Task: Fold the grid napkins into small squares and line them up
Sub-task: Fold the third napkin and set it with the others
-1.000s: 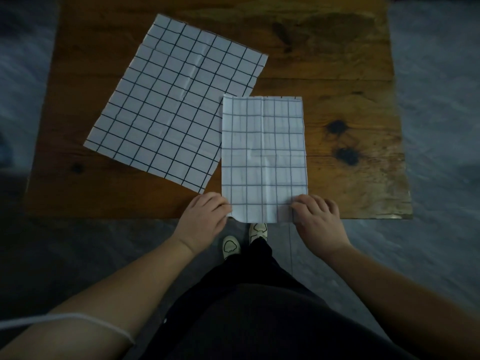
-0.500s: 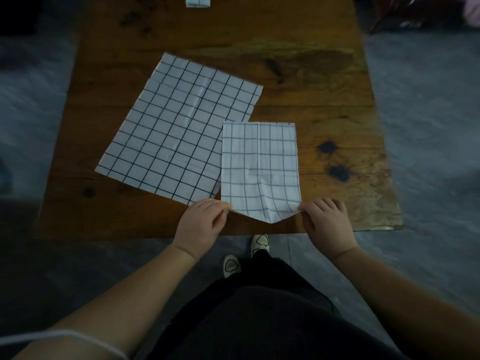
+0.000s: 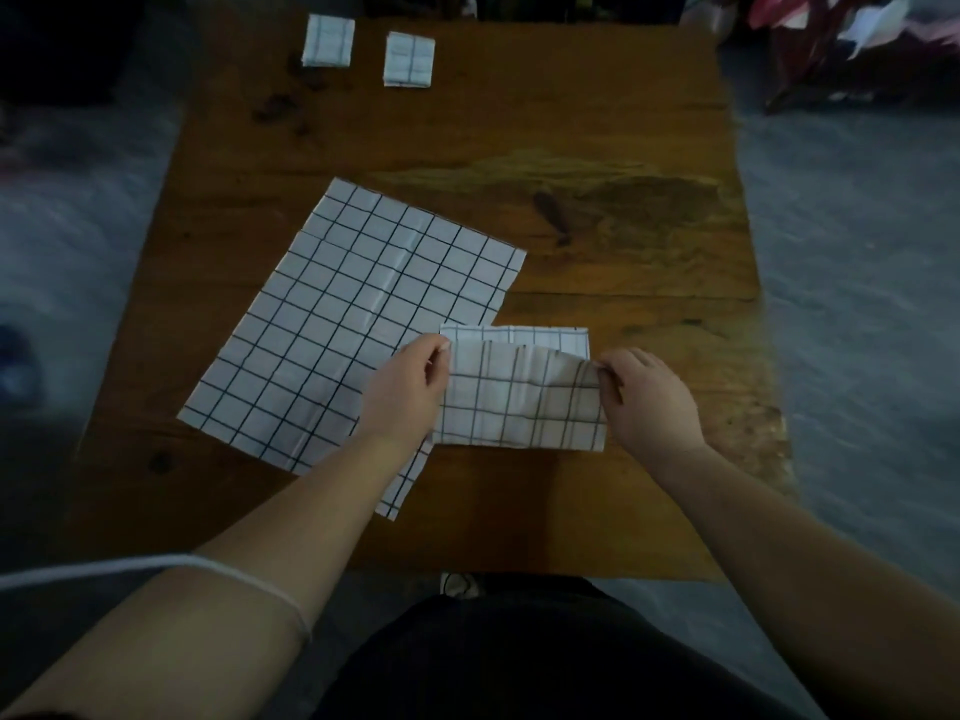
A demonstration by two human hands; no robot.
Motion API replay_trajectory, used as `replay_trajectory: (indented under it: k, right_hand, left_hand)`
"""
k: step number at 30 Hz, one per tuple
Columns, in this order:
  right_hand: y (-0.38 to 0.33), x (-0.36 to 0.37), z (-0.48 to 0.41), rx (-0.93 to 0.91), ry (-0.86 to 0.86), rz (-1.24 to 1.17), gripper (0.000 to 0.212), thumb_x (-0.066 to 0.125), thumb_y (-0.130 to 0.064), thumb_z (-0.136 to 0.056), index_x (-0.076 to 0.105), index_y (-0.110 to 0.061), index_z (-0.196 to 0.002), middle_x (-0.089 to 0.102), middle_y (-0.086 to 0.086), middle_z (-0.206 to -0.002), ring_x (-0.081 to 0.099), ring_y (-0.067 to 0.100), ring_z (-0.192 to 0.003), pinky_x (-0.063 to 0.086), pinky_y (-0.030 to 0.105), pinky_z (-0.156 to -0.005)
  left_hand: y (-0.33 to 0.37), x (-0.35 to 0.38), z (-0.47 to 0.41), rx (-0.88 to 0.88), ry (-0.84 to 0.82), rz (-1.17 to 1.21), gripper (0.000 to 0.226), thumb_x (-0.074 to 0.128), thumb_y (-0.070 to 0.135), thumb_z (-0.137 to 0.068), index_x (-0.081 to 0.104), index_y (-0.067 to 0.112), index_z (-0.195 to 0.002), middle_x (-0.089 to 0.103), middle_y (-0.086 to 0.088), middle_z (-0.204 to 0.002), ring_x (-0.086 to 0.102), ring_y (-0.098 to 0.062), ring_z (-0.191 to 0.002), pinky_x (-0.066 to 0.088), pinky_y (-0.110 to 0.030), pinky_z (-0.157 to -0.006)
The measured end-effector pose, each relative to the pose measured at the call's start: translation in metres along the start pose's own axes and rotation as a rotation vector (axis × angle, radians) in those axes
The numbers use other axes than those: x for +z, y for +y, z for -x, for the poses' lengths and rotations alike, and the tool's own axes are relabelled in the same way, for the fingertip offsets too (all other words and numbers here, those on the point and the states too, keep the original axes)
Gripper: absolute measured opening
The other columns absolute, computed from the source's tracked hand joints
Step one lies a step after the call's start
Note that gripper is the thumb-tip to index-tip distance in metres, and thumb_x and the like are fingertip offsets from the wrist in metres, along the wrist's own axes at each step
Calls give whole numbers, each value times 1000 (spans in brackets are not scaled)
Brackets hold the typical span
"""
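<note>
The left hand (image 3: 410,389) and right hand (image 3: 652,402) each pinch the lifted edge of the folded grid napkin (image 3: 519,407).

1. A brown wooden table (image 3: 597,148) fills the middle; its top is worn, with a dark knot (image 3: 553,215) and stains.
2. Grey floor (image 3: 857,304) lies to the left and right of the table, blurred.
3. Beyond the table's far right corner sits red and pink clutter (image 3: 831,44); beyond its far left corner, a dark shape (image 3: 62,44).
4. The light is dim.
</note>
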State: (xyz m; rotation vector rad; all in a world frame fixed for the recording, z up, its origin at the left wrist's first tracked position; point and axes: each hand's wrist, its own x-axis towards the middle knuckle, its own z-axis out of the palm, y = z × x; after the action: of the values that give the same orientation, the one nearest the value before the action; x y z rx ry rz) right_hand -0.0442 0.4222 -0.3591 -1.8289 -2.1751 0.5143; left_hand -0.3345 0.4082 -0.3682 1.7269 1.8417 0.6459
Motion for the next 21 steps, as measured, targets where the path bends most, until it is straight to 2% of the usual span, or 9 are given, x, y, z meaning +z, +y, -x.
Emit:
replay_trajectory:
  k: [3,5,7,10,13,15,18,19,21]
  right_hand:
    - [8,14,-30,20,-101,4,20,52,-25,-102,62,-19,-118,65,1,-113,59,25,-106,52,41,-83]
    - [13,25,-44,70,-190,27,34,55,-28,-101,54,-17,-133,58,6,-129,53,29,-120,50,45,-97]
    - [17,33,-46,98,-212,19,48,56,-29,-100,44,-15,-144,49,9,-144,44,30,-134,43,47,-109]
    - [15,38,-27,13,-215,35,51,55,-27,-99,41,-17,-147,43,6,-152,33,24,-144,32,45,-119]
    - [10,42,15,-138,-235,-1,45,57,-19,-96,51,-19,-140,47,3,-147,38,22,-141,34,46,-118]
    - [6,47,45,-244,-254,-19,41,55,-17,-93,57,-19,-134,53,2,-140,45,22,-134,40,45,-112]
    - [3,62,80,-332,-296,24,43,49,-21,-90,61,-20,-132,59,1,-137,51,23,-130,46,46,-106]
    - [3,68,86,-318,-312,47,46,47,-24,-91,60,-20,-135,58,2,-141,49,23,-133,45,47,-109]
    - [1,75,92,-258,-332,100,50,46,-27,-95,53,-20,-144,51,2,-151,40,21,-144,32,44,-120]
  left_hand:
    - [-1,12,-24,-90,-38,-62,18,46,34,-105,56,30,-120,65,10,-94,59,-4,-76,52,-28,-63]
    - [-5,21,-30,-154,-71,-76,37,51,31,-102,45,29,-139,62,7,-118,59,-9,-96,53,-31,-76]
    - [-10,29,-25,-176,-54,-132,52,57,25,-99,35,24,-147,51,0,-138,50,-18,-119,48,-35,-91]
    - [-12,37,1,-112,-70,-242,57,57,20,-97,34,18,-149,40,-5,-150,36,-23,-137,41,-43,-111]
    - [-13,48,41,52,-264,-353,49,50,21,-100,41,21,-148,34,-2,-159,22,-21,-150,22,-46,-124]
    - [-13,55,64,167,-381,-395,49,44,24,-102,39,24,-151,30,2,-163,12,-17,-154,9,-38,-124]
    - [-16,64,83,244,-473,-440,56,36,31,-104,26,22,-158,22,1,-166,4,-16,-155,7,-40,-127]
    - [-17,66,86,241,-489,-470,59,34,34,-105,20,21,-160,17,1,-168,0,-17,-155,7,-41,-127]
    - [-22,70,89,226,-494,-528,63,31,39,-105,8,21,-161,7,-1,-170,-6,-18,-155,5,-43,-127]
